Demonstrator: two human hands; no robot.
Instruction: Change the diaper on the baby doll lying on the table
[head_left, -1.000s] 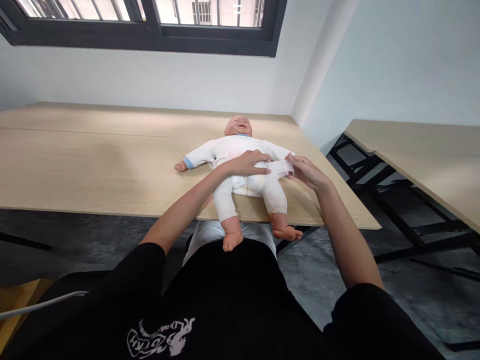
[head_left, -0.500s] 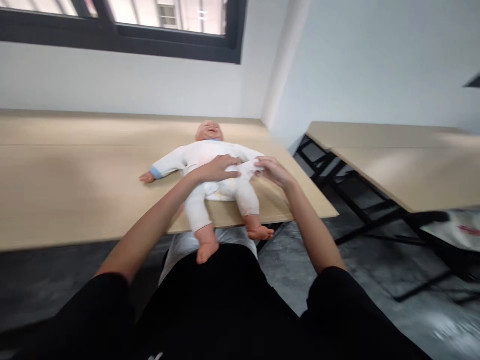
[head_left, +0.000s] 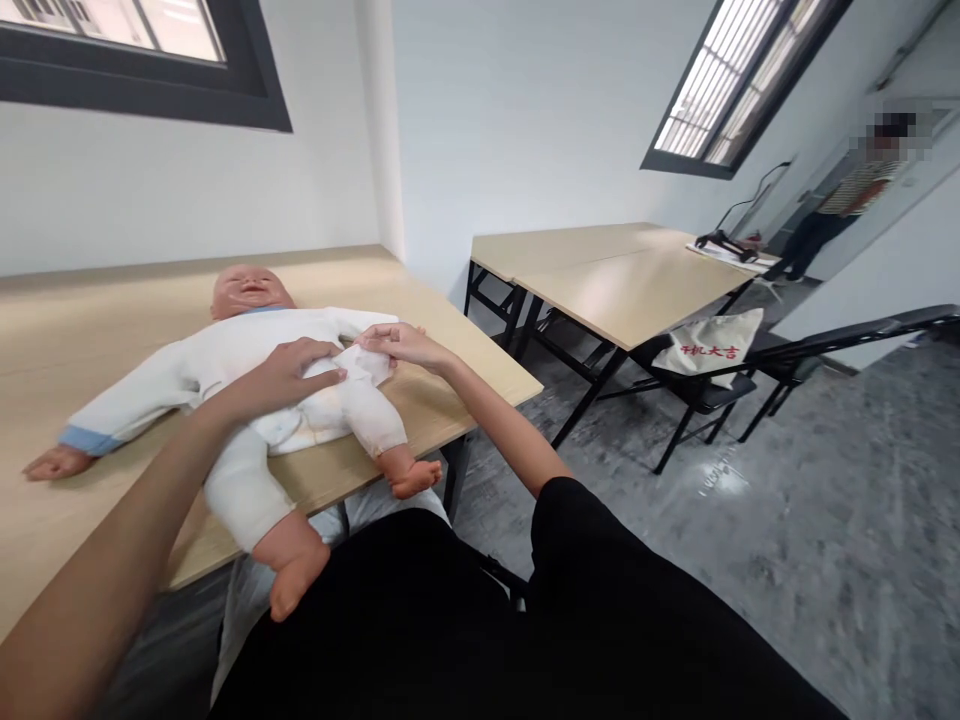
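A baby doll (head_left: 247,355) lies on its back on the wooden table, its legs reaching over the front edge. It has a white cloth body with blue cuffs and a white diaper (head_left: 319,415) around its hips. My left hand (head_left: 289,375) rests on the doll's waist, thumb and fingers apart, against the diaper's upper front. At the doll's hip on the right, my right hand (head_left: 397,345) pinches the side of the diaper between thumb and fingers. Exactly what lies under my left fingers is hidden.
The table's (head_left: 487,385) right corner is close to my right forearm. Another table (head_left: 585,270) stands to the right. A folding chair (head_left: 709,395) holds a cloth bag (head_left: 712,345) with red writing. A person (head_left: 855,190) stands in the far right background.
My view has swung to the right and closer, so the doll now appears further left and larger. Both hands stay at the doll's waist, with the right still pinching the diaper.
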